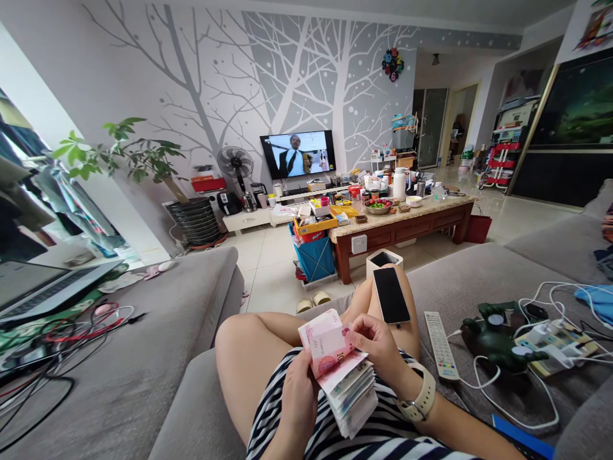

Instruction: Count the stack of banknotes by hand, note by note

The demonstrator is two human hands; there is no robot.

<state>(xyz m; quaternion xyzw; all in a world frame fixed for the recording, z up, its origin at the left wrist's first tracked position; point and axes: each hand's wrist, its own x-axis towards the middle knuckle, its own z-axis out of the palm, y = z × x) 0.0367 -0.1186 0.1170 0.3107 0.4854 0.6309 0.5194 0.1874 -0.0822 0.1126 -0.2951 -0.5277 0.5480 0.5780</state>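
A thick stack of banknotes (352, 396) is between my hands above my lap, with pink-red notes on top and greenish and pale ones folded beneath. My left hand (297, 390) is closed around the stack's left side, thumb on the upper face. With thumb and fingers pinched, my right hand (376, 345) grips the right edge of a top pink note. A pale watch (421, 396) circles the right wrist. On my right knee lies a smartphone (391, 295), its screen dark.
To my right on the sofa lie a white remote control (441, 345), a dark green figure (498, 338) and a power strip (558, 348) with tangled cables. A laptop (52, 287) and cords are at left. Ahead stands a cluttered coffee table (402, 223) and a white bin (371, 262).
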